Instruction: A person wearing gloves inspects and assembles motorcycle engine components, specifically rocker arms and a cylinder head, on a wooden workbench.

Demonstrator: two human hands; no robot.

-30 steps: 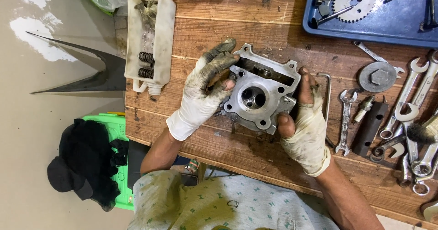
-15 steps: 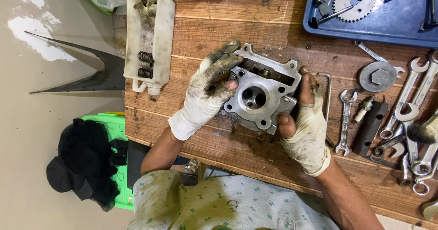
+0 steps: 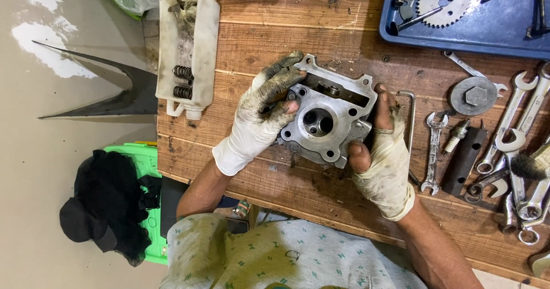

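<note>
A grey metal engine cylinder head with a round combustion chamber facing up sits on the wooden workbench. My left hand, in a dirty white glove, grips its left side with fingers curled over the top edge. On the right side, my right hand, in a torn dirty glove with bare fingertips, holds the lower right corner of the head.
A white plastic tray with springs lies at the left. A blue tray with a sprocket sits top right. Several wrenches, a spark plug and a round flanged part lie at the right. A green stool with black cloth stands beside the bench.
My left hand's fingers have shifted slightly on the cylinder head's upper left edge. The head and my right hand stay almost where they were.
</note>
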